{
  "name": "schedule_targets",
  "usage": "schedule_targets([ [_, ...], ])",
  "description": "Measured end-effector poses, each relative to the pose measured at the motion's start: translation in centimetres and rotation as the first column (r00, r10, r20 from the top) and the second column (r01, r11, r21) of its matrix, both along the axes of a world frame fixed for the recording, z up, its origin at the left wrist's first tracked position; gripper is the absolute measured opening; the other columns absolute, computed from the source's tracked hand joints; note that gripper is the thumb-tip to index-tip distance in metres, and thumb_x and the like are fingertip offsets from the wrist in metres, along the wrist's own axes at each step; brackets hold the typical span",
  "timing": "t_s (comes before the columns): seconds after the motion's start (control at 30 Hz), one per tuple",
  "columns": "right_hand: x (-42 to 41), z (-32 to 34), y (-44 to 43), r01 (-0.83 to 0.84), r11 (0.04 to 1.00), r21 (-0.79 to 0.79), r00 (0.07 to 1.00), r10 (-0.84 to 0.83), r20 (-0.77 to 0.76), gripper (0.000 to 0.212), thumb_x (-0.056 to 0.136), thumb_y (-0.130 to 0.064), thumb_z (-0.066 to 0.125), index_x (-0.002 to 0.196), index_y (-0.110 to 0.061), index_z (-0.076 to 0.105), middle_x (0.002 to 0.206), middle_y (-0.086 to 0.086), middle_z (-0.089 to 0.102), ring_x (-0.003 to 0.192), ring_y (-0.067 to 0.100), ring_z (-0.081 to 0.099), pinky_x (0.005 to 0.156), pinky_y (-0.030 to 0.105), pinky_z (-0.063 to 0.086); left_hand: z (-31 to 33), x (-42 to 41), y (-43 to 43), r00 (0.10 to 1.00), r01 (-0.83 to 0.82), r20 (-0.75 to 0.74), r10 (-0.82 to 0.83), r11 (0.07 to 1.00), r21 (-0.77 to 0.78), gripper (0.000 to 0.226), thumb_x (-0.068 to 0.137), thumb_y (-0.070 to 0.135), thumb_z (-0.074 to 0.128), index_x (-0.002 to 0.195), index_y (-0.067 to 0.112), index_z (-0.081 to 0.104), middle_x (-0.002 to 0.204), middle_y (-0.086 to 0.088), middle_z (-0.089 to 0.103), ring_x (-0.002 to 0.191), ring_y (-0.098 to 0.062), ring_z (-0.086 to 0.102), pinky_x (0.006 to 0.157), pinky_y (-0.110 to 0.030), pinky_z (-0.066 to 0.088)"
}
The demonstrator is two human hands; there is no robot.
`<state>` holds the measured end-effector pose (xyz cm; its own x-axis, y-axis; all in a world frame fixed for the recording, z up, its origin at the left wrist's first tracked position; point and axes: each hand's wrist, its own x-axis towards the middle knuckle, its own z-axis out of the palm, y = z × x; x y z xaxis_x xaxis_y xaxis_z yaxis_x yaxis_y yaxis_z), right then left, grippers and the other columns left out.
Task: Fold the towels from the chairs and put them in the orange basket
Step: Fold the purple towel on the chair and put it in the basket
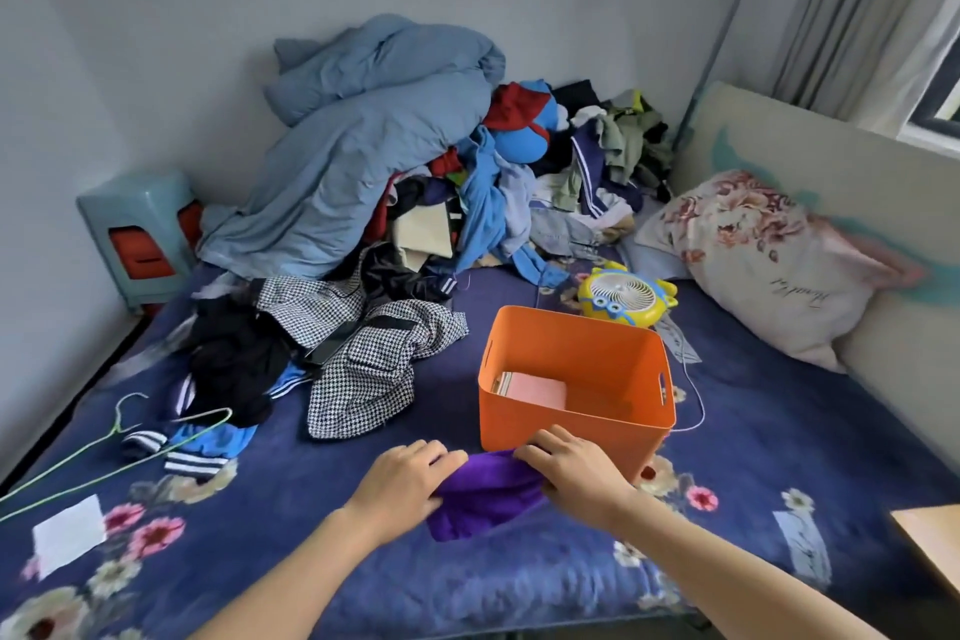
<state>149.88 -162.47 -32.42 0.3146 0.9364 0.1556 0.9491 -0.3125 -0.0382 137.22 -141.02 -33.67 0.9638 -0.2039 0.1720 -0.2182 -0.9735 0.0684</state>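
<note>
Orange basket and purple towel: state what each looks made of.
Orange basket: probably moulded plastic, with smooth matte walls, rounded corners and cut-out handle slots. Purple towel: soft, fuzzy cloth, perhaps microfibre or terry; it bunches under both hands, left and right.

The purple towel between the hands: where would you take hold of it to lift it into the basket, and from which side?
Grip the purple towel at its two short ends, where the left hand and right hand already rest, coming from above. It lies as a compact folded bundle on the bed, touching the orange basket, so pinching both ends should keep the folds together for a short lift over the near wall.
</note>
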Motion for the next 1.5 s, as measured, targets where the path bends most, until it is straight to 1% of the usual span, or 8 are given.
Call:
schedule_targets([
  [0.23,2.9,-1.7,2.8,0.019,1.000,-0.020,0.994,-0.021,-0.109,0.047,0.052,-0.023,0.055,0.098,-0.031,0.049,0.078,-0.013,0.062,0.067,0.009,0.059,0.045,0.016,0.044,-2.6,3.1,3.5,0.996,-0.019,-0.086,0.008,0.991,-0.131,0.064,0.039,0.039,0.074,0.098,0.038,0.048,0.072,0.021,0.058,0.060,0.005,0.056,0.049,-0.008,0.041],
  [0.37,6.0,-1.3,4.6,0.184,0.982,-0.027,0.938,-0.184,-0.293,0.055,0.066,-0.025,0.033,0.114,-0.018,0.059,0.106,0.002,0.064,0.103,0.021,0.055,0.080,0.027,0.046,-2.2,6.9,5.9,0.995,-0.059,-0.089,0.042,0.978,-0.202,0.041,0.058,0.042,0.051,0.098,0.037,0.047,0.076,0.018,0.060,0.066,0.000,0.060,0.053,-0.012,0.043],
  [0.63,13.7,4.6,8.0,0.439,0.895,0.084,0.874,-0.403,-0.271,0.043,0.070,-0.005,0.062,0.112,-0.011,0.064,0.106,0.006,0.066,0.102,0.029,0.058,0.080,0.033,0.048,2.0,19.0,10.1,0.994,0.082,0.094,-0.056,0.950,-0.301,0.049,0.056,0.024,0.067,0.101,0.031,0.047,0.082,0.008,0.065,0.071,-0.013,0.065,0.055,-0.020,0.052],
  [0.8,16.9,6.5,6.8,0.564,0.813,0.146,0.818,-0.526,-0.233,0.045,0.075,0.001,0.064,0.117,-0.014,0.062,0.117,0.004,0.063,0.111,0.024,0.054,0.077,0.022,0.036,3.3,24.5,8.9,0.980,0.193,0.115,-0.165,0.931,-0.309,0.048,0.060,0.016,0.068,0.105,0.022,0.054,0.089,-0.001,0.068,0.074,-0.021,0.067,0.056,-0.028,0.054],
  [0.93,18.6,4.8,4.6,0.642,0.767,-0.014,0.729,-0.616,-0.300,0.046,0.081,-0.003,0.057,0.124,-0.019,0.054,0.122,-0.002,0.058,0.112,0.017,0.049,0.077,0.020,0.035,2.5,27.9,6.5,0.983,0.136,-0.065,-0.171,0.922,-0.362,0.043,0.083,0.016,0.058,0.125,0.018,0.053,0.114,-0.002,0.060,0.103,-0.022,0.057,0.073,-0.029,0.043],
  [1.13,21.9,-0.1,3.0,0.641,0.746,-0.180,0.628,-0.645,-0.436,0.043,0.078,-0.002,0.056,0.119,-0.017,0.057,0.117,0.001,0.060,0.107,0.020,0.053,0.078,0.023,0.042,-1.3,30.8,4.1,0.925,0.026,-0.347,-0.157,0.935,-0.354,0.040,0.088,0.020,0.052,0.128,0.024,0.047,0.119,0.001,0.056,0.105,-0.018,0.053,0.074,-0.024,0.035],
  [1.3,26.6,-3.1,3.2,0.631,0.733,-0.255,0.524,-0.644,-0.557,0.044,0.075,0.003,0.054,0.115,-0.016,0.059,0.114,0.002,0.062,0.094,0.016,0.054,0.078,0.026,0.046,-3.0,34.3,3.2,0.895,-0.058,-0.439,-0.084,0.952,-0.301,0.038,0.090,0.019,0.049,0.128,0.020,0.047,0.120,-0.001,0.056,0.108,-0.020,0.052,0.075,-0.025,0.033],
  [1.5,33.2,-7.9,3.9,0.642,0.731,-0.230,0.510,-0.632,-0.584,0.046,0.076,0.002,0.058,0.121,-0.011,0.056,0.117,0.002,0.060,0.108,0.021,0.054,0.078,0.022,0.038,-5.7,41.1,3.9,0.896,-0.119,-0.445,0.006,0.967,-0.226,0.039,0.086,0.013,0.049,0.124,0.021,0.051,0.126,0.006,0.056,0.115,-0.019,0.049,0.090,-0.031,0.040],
])
